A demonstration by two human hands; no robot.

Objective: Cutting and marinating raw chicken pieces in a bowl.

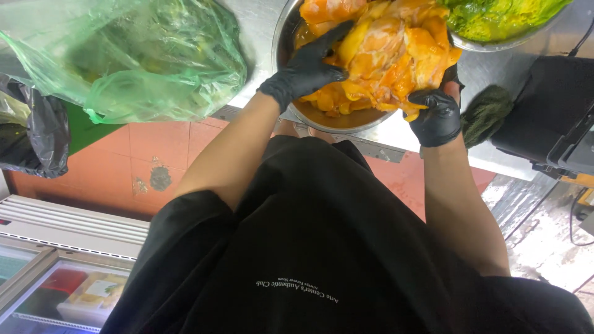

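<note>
A heap of raw chicken pieces, stained orange-yellow with marinade, fills a round steel bowl that sits at the near edge of the steel table. The meat rises well above the bowl's rim and lies between the two hands. The left hand, in a black glove, presses flat against the left flank of the heap, fingers spread wide and pointing up over the meat. The right hand, also in a black glove, curls around the lower right side of the heap, its fingers closed on a piece at the bowl's edge. Both forearms are bare and reach forward from short black sleeves, the elbows bent outward and the wrists turned inward toward the bowl.

Just beyond the heap on the right, a second steel bowl holds green leafy vegetables. At the left of the table lies a translucent green plastic bag with greens inside, and a black plastic bag hangs beside it. A dark green cloth lies near the right hand, next to a black appliance. Below, a glass-topped chest freezer stands on the reddish tiled floor.
</note>
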